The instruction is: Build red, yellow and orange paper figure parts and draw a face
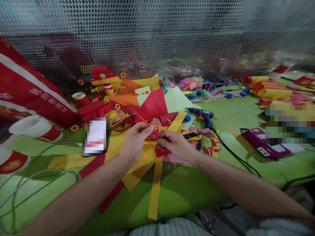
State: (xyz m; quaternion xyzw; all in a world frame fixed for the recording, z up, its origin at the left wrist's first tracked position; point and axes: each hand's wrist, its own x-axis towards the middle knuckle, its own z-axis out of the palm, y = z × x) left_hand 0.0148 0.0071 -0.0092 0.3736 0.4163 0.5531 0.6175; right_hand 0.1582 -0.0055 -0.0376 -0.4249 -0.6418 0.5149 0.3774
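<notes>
A green counter spreads under scattered coloured paper, including a yellow sheet beneath the hands. The left hand and right hand both pinch with their fingertips. A hot glue gun lies beyond the right hand, scissors beyond the left. The thin red strip slants between both grips.

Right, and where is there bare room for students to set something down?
The green table shows bare between the glue gun and the orange paper rolls, and near its front edge, right of the long yellow strip. It is crowded around the left hand and right hand, where coloured paper overlaps.
</notes>
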